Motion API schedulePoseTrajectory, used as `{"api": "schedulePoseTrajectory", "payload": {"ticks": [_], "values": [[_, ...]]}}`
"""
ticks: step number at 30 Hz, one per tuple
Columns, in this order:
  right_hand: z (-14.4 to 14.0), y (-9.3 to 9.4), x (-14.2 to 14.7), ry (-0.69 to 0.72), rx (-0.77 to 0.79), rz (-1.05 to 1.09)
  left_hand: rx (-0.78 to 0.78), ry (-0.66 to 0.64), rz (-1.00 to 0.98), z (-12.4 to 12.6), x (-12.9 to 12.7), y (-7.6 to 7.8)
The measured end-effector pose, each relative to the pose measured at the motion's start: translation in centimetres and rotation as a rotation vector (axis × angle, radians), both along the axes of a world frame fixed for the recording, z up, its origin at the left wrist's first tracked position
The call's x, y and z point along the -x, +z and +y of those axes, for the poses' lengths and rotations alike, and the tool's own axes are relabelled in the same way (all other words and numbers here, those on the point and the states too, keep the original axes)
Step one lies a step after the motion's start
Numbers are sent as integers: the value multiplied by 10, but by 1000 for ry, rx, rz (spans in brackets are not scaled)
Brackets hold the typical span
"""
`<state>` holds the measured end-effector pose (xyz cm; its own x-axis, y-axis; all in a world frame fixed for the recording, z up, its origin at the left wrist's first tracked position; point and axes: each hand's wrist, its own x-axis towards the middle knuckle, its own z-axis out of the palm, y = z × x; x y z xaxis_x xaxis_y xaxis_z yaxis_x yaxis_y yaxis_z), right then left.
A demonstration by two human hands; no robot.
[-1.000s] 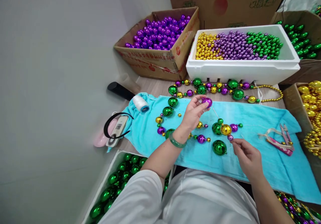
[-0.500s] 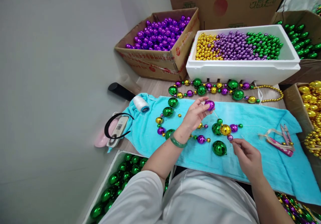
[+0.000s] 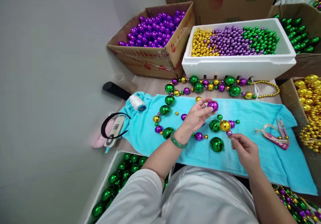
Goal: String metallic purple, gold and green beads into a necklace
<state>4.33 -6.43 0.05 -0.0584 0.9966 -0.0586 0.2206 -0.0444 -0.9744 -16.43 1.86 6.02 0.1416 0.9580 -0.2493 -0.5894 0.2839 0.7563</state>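
Left hand [image 3: 198, 115] pinches purple ball [image 3: 213, 105] above towel [image 3: 253, 157]; right hand [image 3: 244, 150] pinches thread end by small purple bead [image 3: 228, 133]. Best keep thread taut, ball hole aligned.

Mirror-glossy round purple plastic bead [image 3: 213, 105] at frame centre; soft, matt turquoise terry cloth towel [image 3: 263, 163] beneath; matt white foam box [image 3: 238, 65] upper right; rough brown cardboard box [image 3: 147, 58] upper left.

A single head-worn camera looks forward and steeply down from close above the person's lap onto the turquoise towel [image 3: 250, 117], reaching as far as the bead boxes at the table's back edge.
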Motion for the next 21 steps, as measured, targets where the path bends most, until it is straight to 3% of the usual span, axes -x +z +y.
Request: {"api": "schedulePoseTrajectory", "payload": {"ticks": [7, 12, 15, 18, 21], "values": [[2, 0, -5, -58, 34, -34, -70, 17, 142, -2, -9, -4], [2, 4, -6, -66, 80, 207, 23, -36, 71, -2, -21, -2], [2, 1, -12, -29, 131, 274, -11, -29, 134, 3, -28, -3], [4, -8, -24, 25, 172, 207, -66, -72, 247, 12, -35, -8], [9, -15, -39, 69, 178, -21, -89, -129, 327, 21, -44, -14]]}}
